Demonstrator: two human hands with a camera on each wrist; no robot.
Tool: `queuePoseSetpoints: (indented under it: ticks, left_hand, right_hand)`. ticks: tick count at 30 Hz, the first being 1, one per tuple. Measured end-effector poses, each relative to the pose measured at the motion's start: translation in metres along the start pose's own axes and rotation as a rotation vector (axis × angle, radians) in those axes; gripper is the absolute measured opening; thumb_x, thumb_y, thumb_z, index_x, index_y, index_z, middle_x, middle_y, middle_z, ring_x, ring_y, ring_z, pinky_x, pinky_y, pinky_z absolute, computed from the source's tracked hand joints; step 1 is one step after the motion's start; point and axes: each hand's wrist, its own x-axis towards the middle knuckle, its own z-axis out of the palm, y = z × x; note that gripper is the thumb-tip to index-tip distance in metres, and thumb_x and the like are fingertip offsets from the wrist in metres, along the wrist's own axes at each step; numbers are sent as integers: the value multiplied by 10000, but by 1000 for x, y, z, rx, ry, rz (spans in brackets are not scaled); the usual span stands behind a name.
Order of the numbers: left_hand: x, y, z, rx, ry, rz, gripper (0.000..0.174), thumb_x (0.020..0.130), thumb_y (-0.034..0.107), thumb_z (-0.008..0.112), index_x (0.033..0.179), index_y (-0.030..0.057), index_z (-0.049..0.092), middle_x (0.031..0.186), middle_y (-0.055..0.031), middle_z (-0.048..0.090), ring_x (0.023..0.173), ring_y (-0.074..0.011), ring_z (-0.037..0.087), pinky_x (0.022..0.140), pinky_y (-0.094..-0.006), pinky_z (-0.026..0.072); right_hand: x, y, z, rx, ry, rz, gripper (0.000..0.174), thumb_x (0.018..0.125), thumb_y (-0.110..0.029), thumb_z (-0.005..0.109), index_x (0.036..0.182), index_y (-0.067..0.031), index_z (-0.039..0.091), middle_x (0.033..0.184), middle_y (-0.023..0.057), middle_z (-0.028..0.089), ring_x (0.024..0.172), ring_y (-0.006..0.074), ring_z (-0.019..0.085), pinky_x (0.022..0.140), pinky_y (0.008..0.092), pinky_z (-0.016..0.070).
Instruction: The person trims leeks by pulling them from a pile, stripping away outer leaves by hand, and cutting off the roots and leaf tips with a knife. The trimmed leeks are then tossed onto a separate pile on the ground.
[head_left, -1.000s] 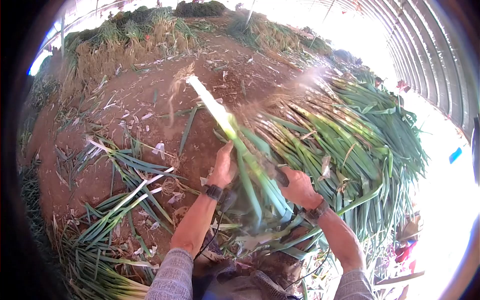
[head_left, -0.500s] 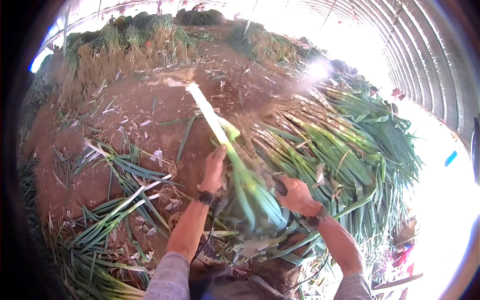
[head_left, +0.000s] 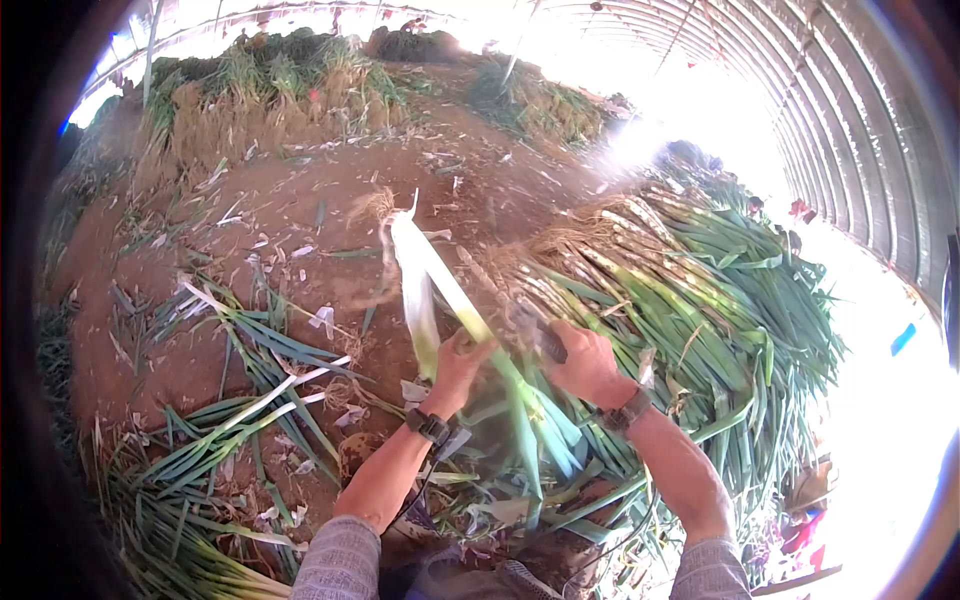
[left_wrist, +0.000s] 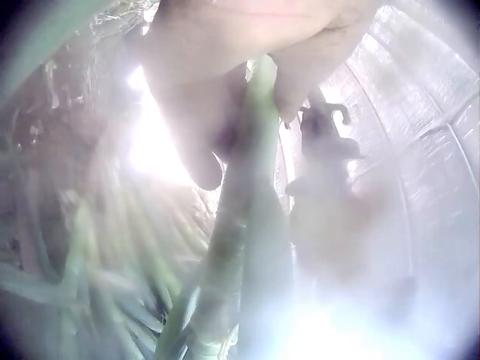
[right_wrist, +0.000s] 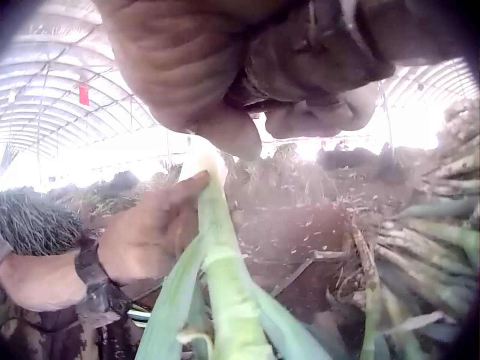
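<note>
A large green onion (head_left: 455,290) slants across the middle of the head view, white root end up and leaves toward the person. My left hand (head_left: 462,372) grips its stalk, thumb on top. A loose white layer (head_left: 418,315) hangs from the root end, left of the stalk. In my right hand (head_left: 588,368) I hold a dark air blow gun (head_left: 548,338), beside the stalk on its right; its front is blurred. The right wrist view shows the stalk (right_wrist: 221,262) below the right hand (right_wrist: 187,75). Haze blurs the left wrist view.
A big heap of green onions (head_left: 680,330) lies close on the right. Several loose onions (head_left: 240,420) and scraps lie on the bare soil (head_left: 200,350) at left. Bundles (head_left: 270,110) stand at the back. A ribbed tunnel wall (head_left: 850,150) curves up at right.
The onion's root end has come lower and nearer, and a loose white layer now hangs down left of the stalk. My left hand has shifted slightly right; the right still holds the blow gun.
</note>
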Motion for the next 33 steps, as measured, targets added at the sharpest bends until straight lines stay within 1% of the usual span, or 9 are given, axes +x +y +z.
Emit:
queuePoseSetpoints:
  ticks: [3,7,11,13,15,16,19,20,33]
  left_hand:
    - [8,-21,-14,22,-36,81,334,853,218,770,1109,54,630,989,-55,689,848,-169,695,687,-349,620]
    - [9,-25,-21,27,-98,63,306,875,184,741,1114,33,623,992,-87,696,837,-212,710,679,-383,624]
    - [9,-23,-29,-163,-147,-30,240,904,138,612,1105,6,608,1035,-160,688,909,-310,704,732,-429,611]
    - [7,-21,-31,-209,-195,-49,274,896,177,560,1105,5,602,1064,-193,679,968,-352,680,803,-503,583]
    - [1,-16,-28,-184,-249,-82,283,887,241,560,1073,32,596,1076,-196,675,1039,-388,644,873,-593,534]
    - [2,-16,-27,-180,-257,-85,283,887,241,560,1073,32,596,1076,-196,675,1039,-388,644,873,-593,534]
    - [6,-11,-24,-674,-174,-138,505,963,590,413,868,109,533,733,-61,529,673,-254,523,618,-447,458]
    - [2,-2,-15,-541,-39,-140,662,923,742,325,778,122,507,611,-14,384,568,-194,383,554,-378,362]
    - [-5,10,-14,-464,-169,-131,843,817,891,211,637,125,513,443,34,283,369,-140,287,371,-284,299]
  right_hand:
    - [7,-4,-1,-42,-54,-116,372,759,-201,727,1088,-71,611,822,171,677,784,394,655,673,464,527]
    - [16,-11,0,-4,-10,-15,352,763,-196,720,1074,-70,614,841,179,676,787,394,656,673,463,528]
    - [14,-14,2,6,-24,-62,306,792,-204,699,1053,-71,611,842,177,675,774,399,655,675,474,524]
    - [14,-12,3,11,-25,19,291,800,-203,692,1046,-73,610,843,174,674,783,399,654,682,478,521]
    - [11,-5,8,-31,-59,-116,299,813,-211,684,1068,-75,610,856,176,675,810,401,652,700,478,519]
    - [10,-6,7,-31,-53,-110,299,813,-211,684,1068,-75,610,856,176,675,810,401,652,700,478,519]
    - [7,-16,-2,-43,-175,-3,303,813,-216,685,1075,-80,619,875,179,676,840,397,651,720,472,518]
    - [5,-24,-8,-6,-184,26,314,799,-187,668,1093,-87,623,932,187,672,855,402,644,736,475,517]
    - [-27,-3,2,73,-35,-75,304,759,-146,706,1041,-57,636,831,174,664,779,380,650,666,447,513]
